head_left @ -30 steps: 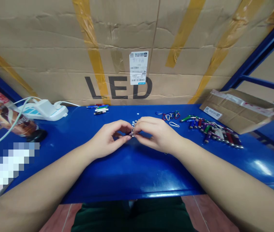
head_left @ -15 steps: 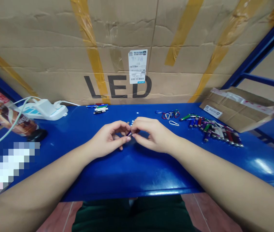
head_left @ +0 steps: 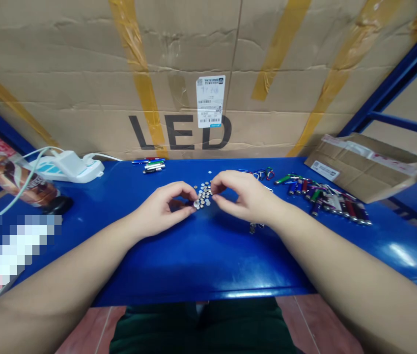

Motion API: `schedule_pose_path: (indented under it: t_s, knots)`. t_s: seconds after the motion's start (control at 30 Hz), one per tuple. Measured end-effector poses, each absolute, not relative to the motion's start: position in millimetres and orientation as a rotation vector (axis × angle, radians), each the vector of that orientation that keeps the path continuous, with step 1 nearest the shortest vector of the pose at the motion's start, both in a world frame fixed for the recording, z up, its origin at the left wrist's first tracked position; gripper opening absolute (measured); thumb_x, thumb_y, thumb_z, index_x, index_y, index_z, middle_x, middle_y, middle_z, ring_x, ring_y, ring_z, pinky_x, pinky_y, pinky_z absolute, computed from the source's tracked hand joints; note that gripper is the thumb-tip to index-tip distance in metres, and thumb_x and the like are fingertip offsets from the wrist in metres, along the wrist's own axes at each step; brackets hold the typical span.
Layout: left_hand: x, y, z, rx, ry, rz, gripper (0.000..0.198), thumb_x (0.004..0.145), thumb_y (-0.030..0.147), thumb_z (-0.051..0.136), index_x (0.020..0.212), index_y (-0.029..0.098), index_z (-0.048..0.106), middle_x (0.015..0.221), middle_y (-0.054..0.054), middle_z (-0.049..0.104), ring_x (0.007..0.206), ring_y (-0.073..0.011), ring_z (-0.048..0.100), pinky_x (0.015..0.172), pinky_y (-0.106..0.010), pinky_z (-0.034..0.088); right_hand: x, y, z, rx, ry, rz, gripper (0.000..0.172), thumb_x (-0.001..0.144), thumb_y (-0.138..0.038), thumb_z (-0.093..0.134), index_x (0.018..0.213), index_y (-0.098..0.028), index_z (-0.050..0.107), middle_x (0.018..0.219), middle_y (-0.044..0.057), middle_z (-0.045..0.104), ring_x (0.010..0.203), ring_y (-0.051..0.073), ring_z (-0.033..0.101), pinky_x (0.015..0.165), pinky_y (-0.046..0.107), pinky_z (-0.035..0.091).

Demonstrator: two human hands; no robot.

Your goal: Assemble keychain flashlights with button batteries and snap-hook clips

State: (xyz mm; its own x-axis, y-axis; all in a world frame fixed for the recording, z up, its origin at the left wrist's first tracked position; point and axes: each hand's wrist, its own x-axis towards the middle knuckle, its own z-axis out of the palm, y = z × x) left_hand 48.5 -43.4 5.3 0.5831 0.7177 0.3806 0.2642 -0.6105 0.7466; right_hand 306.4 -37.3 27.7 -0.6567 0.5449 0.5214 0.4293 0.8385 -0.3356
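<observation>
My left hand [head_left: 164, 206] rests on the blue table [head_left: 208, 260] with its fingers curled round a small dark cylinder that I can barely see. My right hand [head_left: 243, 196] sits just to the right, thumb and forefinger pinched over a cluster of small silver button cells [head_left: 203, 194]. Whether a cell is between those fingertips I cannot tell. A small metal piece [head_left: 254, 227] lies under my right wrist.
A pile of small coloured flashlights [head_left: 322, 196] and several carabiner clips [head_left: 262, 174] lie at the right. More finished flashlights [head_left: 151, 166] lie at the back. A power strip [head_left: 66, 167], a bottle [head_left: 7, 174], a flat cardboard box [head_left: 368, 164] and a large LED carton [head_left: 193, 73] surround the table.
My hands have come apart. The right hand has left the piece in my left hand and moved back and right to the button cells, which now show between the hands.
</observation>
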Motion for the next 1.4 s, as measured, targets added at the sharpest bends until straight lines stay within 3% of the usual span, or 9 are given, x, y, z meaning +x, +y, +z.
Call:
schedule_pose_path:
  t_s: [0.17, 0.3, 0.57, 0.73, 0.93, 1.1, 1.27, 1.4]
  knots:
    - [47, -43, 7, 2.281, 0.769, 0.913, 0.012, 0.092, 0.018, 0.067, 0.104, 0.018, 0.068, 0.106, -0.007, 0.067, 0.099, -0.0181, 0.069, 0.086, -0.03, 0.062, 315, -24, 22, -1.142, -2.597, 0.044, 0.014, 0.092, -0.018, 0.062, 0.102, -0.017, 0.072, 0.104, 0.01, 0.073, 0.101, 0.026, 0.066, 0.093, 0.039, 0.05]
    - [46, -42, 9, 2.315, 0.768, 0.916, 0.011, 0.092, 0.017, 0.067, 0.103, 0.019, 0.068, 0.106, -0.007, 0.067, 0.1, -0.0184, 0.068, 0.085, -0.03, 0.062, 314, -15, 14, -1.329, -2.665, 0.037, 0.022, 0.094, -0.02, 0.062, 0.111, -0.018, 0.076, 0.109, 0.011, 0.072, 0.105, 0.026, 0.067, 0.092, 0.036, 0.051]
    - [45, -41, 8, 2.306, 0.824, 0.881, 0.011, 0.093, 0.023, 0.067, 0.104, 0.019, 0.068, 0.107, -0.007, 0.067, 0.101, -0.0195, 0.068, 0.088, -0.033, 0.061, 310, -12, 8, -1.304, -2.624, 0.048, 0.017, 0.092, -0.021, 0.065, 0.107, -0.019, 0.074, 0.106, 0.009, 0.072, 0.095, 0.023, 0.068, 0.081, 0.033, 0.05]
    - [44, -40, 9, 2.304, 0.871, 0.846, 0.013, 0.094, 0.027, 0.066, 0.104, 0.02, 0.067, 0.107, -0.008, 0.068, 0.101, -0.021, 0.067, 0.087, -0.035, 0.061, 305, -14, 6, -1.216, -2.632, 0.024, 0.017, 0.094, -0.023, 0.064, 0.108, -0.02, 0.072, 0.106, 0.008, 0.073, 0.095, 0.023, 0.068, 0.081, 0.033, 0.049]
    - [46, -40, 10, 2.317, 0.89, 0.816, 0.014, 0.093, 0.028, 0.066, 0.104, 0.02, 0.068, 0.106, -0.007, 0.069, 0.1, -0.0214, 0.067, 0.086, -0.035, 0.06, 299, -11, 0, -1.276, -2.576, -0.008, 0.031, 0.102, -0.029, 0.055, 0.127, -0.018, 0.069, 0.115, 0.011, 0.074, 0.104, 0.025, 0.068, 0.087, 0.035, 0.05]
    - [47, -41, 10, 2.315, 0.895, 0.785, 0.014, 0.093, 0.026, 0.066, 0.105, 0.02, 0.068, 0.107, -0.007, 0.07, 0.101, -0.0216, 0.067, 0.087, -0.035, 0.059, 295, -6, -3, -1.265, -2.603, -0.046, 0.024, 0.102, -0.024, 0.054, 0.112, -0.019, 0.076, 0.107, 0.01, 0.073, 0.1, 0.023, 0.069, 0.084, 0.031, 0.048]
    - [46, -40, 10, 2.318, 0.902, 0.775, 0.015, 0.093, 0.028, 0.066, 0.105, 0.02, 0.069, 0.108, -0.007, 0.07, 0.101, -0.0218, 0.068, 0.086, -0.034, 0.059, 295, -4, -2, -1.229, -2.551, -0.016, 0.014, 0.098, -0.021, 0.058, 0.101, -0.017, 0.072, 0.104, 0.01, 0.074, 0.097, 0.024, 0.068, 0.082, 0.032, 0.047]
    - [47, -40, 10, 2.306, 0.938, 0.771, 0.017, 0.093, 0.03, 0.066, 0.106, 0.02, 0.07, 0.107, -0.007, 0.071, 0.097, -0.0209, 0.069, 0.08, -0.031, 0.059, 298, -11, 4, -1.048, -2.427, 0.184, 0.007, 0.094, -0.016, 0.063, 0.095, -0.018, 0.069, 0.095, 0.007, 0.076, 0.087, 0.02, 0.069, 0.079, 0.03, 0.048]
